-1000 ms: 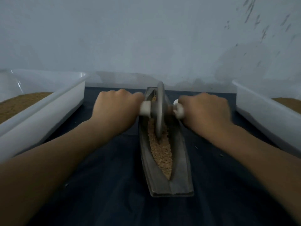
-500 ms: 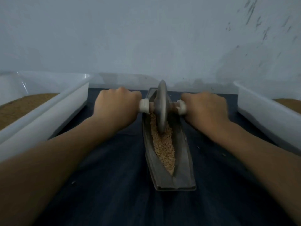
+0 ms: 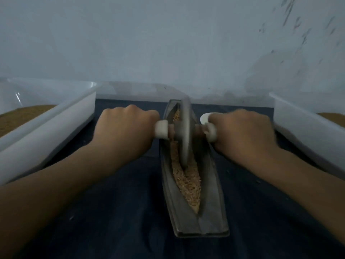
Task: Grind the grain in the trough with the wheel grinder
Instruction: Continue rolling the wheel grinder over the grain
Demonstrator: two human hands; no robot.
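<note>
A pale wall [image 3: 168, 43] closed off the far side of the dark-covered bench [image 3: 112, 212]. A white tub [image 3: 56, 124] sat on the left and a second tub [image 3: 298, 124] on the right. Both were well clear of the trough [image 3: 211, 193], so nothing blocked my stroke. A few stray specks lay on the cover near my forearms.

My left hand [image 3: 123, 128] was clamped on the left handle [image 3: 161, 128] and my right hand [image 3: 242, 131] on the right handle [image 3: 210, 131], fingers curled round each. Blur smeared the right handle, so I could not tell its outline well. The wheel [image 3: 184, 135] stood upright between my fists with its rim down in the groove, in the far half of the trough.

Half a second before, the wheel had sat right at the far tip. Since then it had rolled a little nearer, and both hands had come back with it. A strip of grain [image 3: 188, 184] now showed beyond the wheel on its left side.

The trough lay lengthwise, near to far, in the middle of the bench. Grain filled its groove from the far end to the near point. The left tub held a low brown heap [image 3: 22, 116], and a brown layer [image 3: 332, 118] showed at the edge of the right tub. I could not tell whether either was whole or ground.
</note>
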